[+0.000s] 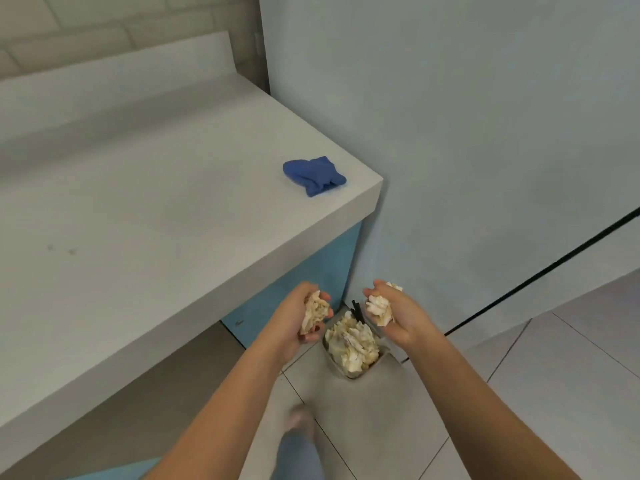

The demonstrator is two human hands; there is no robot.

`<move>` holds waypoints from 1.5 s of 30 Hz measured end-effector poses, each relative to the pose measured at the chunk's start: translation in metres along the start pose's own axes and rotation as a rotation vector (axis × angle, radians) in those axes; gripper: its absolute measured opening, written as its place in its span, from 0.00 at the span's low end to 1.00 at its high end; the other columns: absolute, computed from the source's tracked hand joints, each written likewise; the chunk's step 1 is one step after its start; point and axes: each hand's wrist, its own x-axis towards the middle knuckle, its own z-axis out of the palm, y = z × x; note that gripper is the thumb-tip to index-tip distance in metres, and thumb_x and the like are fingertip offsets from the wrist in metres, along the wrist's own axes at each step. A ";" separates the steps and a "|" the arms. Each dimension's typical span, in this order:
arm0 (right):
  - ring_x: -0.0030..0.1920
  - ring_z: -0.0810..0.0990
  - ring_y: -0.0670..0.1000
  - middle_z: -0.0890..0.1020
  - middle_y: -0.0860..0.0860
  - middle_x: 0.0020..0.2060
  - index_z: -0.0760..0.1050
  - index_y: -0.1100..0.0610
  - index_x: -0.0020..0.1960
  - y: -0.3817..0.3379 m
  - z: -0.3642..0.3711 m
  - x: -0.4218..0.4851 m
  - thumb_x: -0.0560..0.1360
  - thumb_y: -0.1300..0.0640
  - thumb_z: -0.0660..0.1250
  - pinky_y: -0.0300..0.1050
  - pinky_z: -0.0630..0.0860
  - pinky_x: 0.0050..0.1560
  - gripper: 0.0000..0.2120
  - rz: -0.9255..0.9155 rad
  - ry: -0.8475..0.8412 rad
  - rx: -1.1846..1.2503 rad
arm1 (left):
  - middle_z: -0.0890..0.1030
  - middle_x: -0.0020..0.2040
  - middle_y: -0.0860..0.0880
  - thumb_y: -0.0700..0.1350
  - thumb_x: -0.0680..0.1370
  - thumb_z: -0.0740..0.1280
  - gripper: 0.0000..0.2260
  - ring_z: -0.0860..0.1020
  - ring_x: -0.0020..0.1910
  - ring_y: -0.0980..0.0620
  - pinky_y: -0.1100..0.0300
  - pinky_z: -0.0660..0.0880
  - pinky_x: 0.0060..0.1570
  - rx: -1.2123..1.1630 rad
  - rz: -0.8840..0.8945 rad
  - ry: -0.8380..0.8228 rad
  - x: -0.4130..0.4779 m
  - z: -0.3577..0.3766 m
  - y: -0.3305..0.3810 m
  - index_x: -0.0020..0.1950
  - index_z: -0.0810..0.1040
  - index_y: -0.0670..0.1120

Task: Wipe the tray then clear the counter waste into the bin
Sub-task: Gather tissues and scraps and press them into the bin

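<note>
Grips a paper wad (314, 311) in the left hand (294, 327) and a second wad (376, 304) in the right hand (401, 318), fingers curled round each. Holds both above the full bin (358, 375), surface (138, 220) edge at 9 o'clock, wall (485, 133) at 3. Farther, at 12 o'clock by the surface corner: blue cloth (313, 174).

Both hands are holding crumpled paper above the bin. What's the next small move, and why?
Probably open both hands and let the paper drop. The left hand grips a paper wad, the right hand a second wad, both about over the bin on the floor. The bin already looks heaped, so lowering a little first may keep them from bouncing out.
</note>
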 end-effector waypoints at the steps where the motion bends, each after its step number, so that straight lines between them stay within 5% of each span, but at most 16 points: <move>1: 0.32 0.74 0.48 0.73 0.54 0.36 0.74 0.60 0.50 -0.001 -0.006 0.009 0.76 0.67 0.63 0.37 0.70 0.26 0.05 0.021 0.007 -0.017 | 0.76 0.32 0.45 0.47 0.78 0.57 0.11 0.66 0.22 0.53 0.67 0.57 0.21 -0.027 -0.035 0.007 0.014 0.002 -0.004 0.42 0.74 0.43; 4: 0.29 0.76 0.50 0.74 0.55 0.33 0.70 0.66 0.66 0.004 -0.027 0.044 0.77 0.66 0.63 0.35 0.73 0.25 0.18 0.095 0.064 -0.023 | 0.76 0.31 0.46 0.44 0.77 0.58 0.10 0.67 0.21 0.54 0.69 0.58 0.21 -0.032 -0.127 0.109 0.062 0.002 -0.022 0.39 0.74 0.45; 11: 0.38 0.81 0.55 0.82 0.57 0.41 0.78 0.57 0.47 0.038 -0.087 0.148 0.73 0.65 0.69 0.40 0.75 0.30 0.06 0.178 0.178 -0.250 | 0.77 0.32 0.45 0.44 0.78 0.62 0.09 0.73 0.27 0.50 0.60 0.73 0.32 0.007 -0.274 0.337 0.191 -0.012 -0.094 0.41 0.76 0.42; 15: 0.37 0.79 0.53 0.81 0.56 0.41 0.79 0.59 0.43 0.058 -0.119 0.209 0.70 0.64 0.72 0.41 0.74 0.34 0.03 0.182 0.216 -0.455 | 0.77 0.33 0.43 0.43 0.75 0.66 0.08 0.75 0.33 0.46 0.53 0.72 0.41 -0.014 -0.345 0.453 0.256 -0.016 -0.142 0.40 0.77 0.39; 22: 0.33 0.71 0.50 0.77 0.53 0.33 0.81 0.60 0.43 0.103 -0.163 0.337 0.69 0.59 0.74 0.39 0.66 0.32 0.05 0.109 0.239 -0.716 | 0.77 0.41 0.40 0.46 0.75 0.68 0.11 0.73 0.36 0.46 0.59 0.72 0.33 -0.171 -0.401 0.633 0.361 -0.005 -0.209 0.46 0.78 0.37; 25: 0.35 0.75 0.48 0.80 0.51 0.36 0.80 0.55 0.45 0.138 -0.182 0.393 0.71 0.51 0.73 0.39 0.72 0.35 0.08 0.039 0.223 -0.821 | 0.76 0.40 0.42 0.45 0.77 0.65 0.11 0.73 0.34 0.48 0.59 0.72 0.32 -0.215 -0.367 0.661 0.412 -0.003 -0.246 0.51 0.77 0.37; 28: 0.45 0.78 0.48 0.80 0.49 0.46 0.77 0.48 0.51 0.175 -0.207 0.443 0.73 0.39 0.65 0.45 0.75 0.49 0.14 -0.112 0.141 -1.136 | 0.75 0.49 0.45 0.46 0.79 0.62 0.05 0.76 0.46 0.48 0.57 0.75 0.45 0.094 -0.110 0.666 0.451 0.009 -0.282 0.50 0.74 0.45; 31: 0.58 0.74 0.51 0.72 0.53 0.60 0.71 0.51 0.66 0.207 -0.228 0.464 0.80 0.48 0.57 0.42 0.69 0.58 0.17 -0.273 0.015 -1.282 | 0.72 0.62 0.41 0.54 0.78 0.54 0.21 0.68 0.63 0.43 0.50 0.62 0.65 0.715 0.176 0.719 0.465 0.019 -0.335 0.62 0.74 0.41; 35: 0.76 0.51 0.49 0.51 0.48 0.77 0.47 0.46 0.78 0.239 -0.254 0.464 0.75 0.35 0.31 0.46 0.55 0.75 0.34 -0.520 -0.158 -1.593 | 0.61 0.74 0.41 0.55 0.79 0.48 0.22 0.60 0.71 0.40 0.42 0.53 0.67 1.067 0.280 0.770 0.457 0.025 -0.382 0.71 0.67 0.53; 38: 0.77 0.48 0.53 0.51 0.52 0.77 0.41 0.47 0.78 0.245 -0.273 0.459 0.81 0.46 0.42 0.48 0.55 0.75 0.27 -0.717 -0.161 -1.745 | 0.58 0.75 0.38 0.57 0.81 0.43 0.24 0.59 0.70 0.36 0.37 0.54 0.68 1.296 0.225 0.709 0.456 0.024 -0.408 0.75 0.61 0.53; 40: 0.75 0.52 0.55 0.56 0.55 0.76 0.45 0.52 0.78 0.244 -0.283 0.456 0.77 0.52 0.56 0.50 0.60 0.73 0.33 -0.789 -0.228 -1.779 | 0.59 0.75 0.38 0.59 0.81 0.42 0.26 0.60 0.69 0.36 0.37 0.59 0.66 1.345 0.169 0.719 0.462 0.021 -0.421 0.76 0.58 0.50; 45: 0.76 0.56 0.55 0.58 0.56 0.76 0.47 0.56 0.77 0.247 -0.298 0.462 0.82 0.48 0.40 0.49 0.57 0.68 0.26 -0.658 -0.330 -1.935 | 0.52 0.76 0.38 0.57 0.82 0.40 0.29 0.46 0.76 0.42 0.46 0.45 0.72 1.329 0.112 0.625 0.483 0.017 -0.431 0.76 0.49 0.40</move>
